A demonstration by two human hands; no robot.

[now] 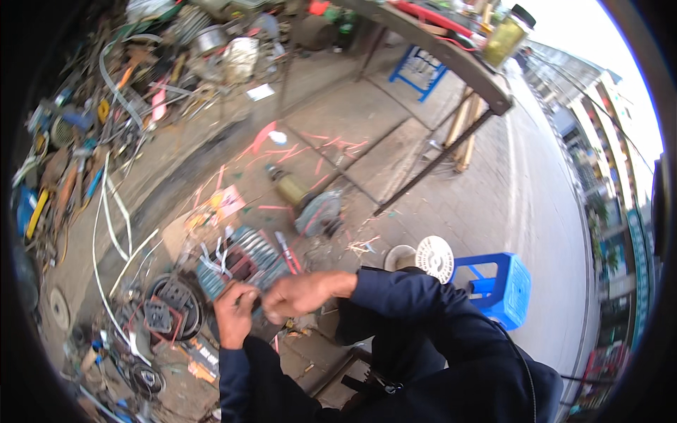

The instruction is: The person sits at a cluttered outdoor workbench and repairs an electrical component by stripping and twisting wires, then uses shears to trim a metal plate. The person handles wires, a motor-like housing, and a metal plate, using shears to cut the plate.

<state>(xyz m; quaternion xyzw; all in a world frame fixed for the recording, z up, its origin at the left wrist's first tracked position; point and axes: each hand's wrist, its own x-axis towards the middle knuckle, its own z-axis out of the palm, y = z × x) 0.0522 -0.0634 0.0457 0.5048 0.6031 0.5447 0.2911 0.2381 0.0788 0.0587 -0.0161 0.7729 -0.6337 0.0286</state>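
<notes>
In the lower middle, my left hand (235, 310) is closed with thumb and forefinger pressed together. Anything between those fingers is too small to make out. Close beside it on the right, my right hand (300, 293) has its fingers curled in, slightly blurred, and what they hold, if anything, is hidden. Both hands are in front of a greenish toolbox tray (262, 248) with rows of metal pieces. Pale bent strips (215, 259) lie at its left end, and a thin tool with red handles (288, 254) lies at its right.
Beyond the tray lies an angle grinder (310, 201) among scattered red strips. A dark round machine part (173, 310) sits left of my hands. Scrap and tools (77, 141) pile up at far left. A blue stool (511, 287) stands right; a table (451, 60) stands at the back.
</notes>
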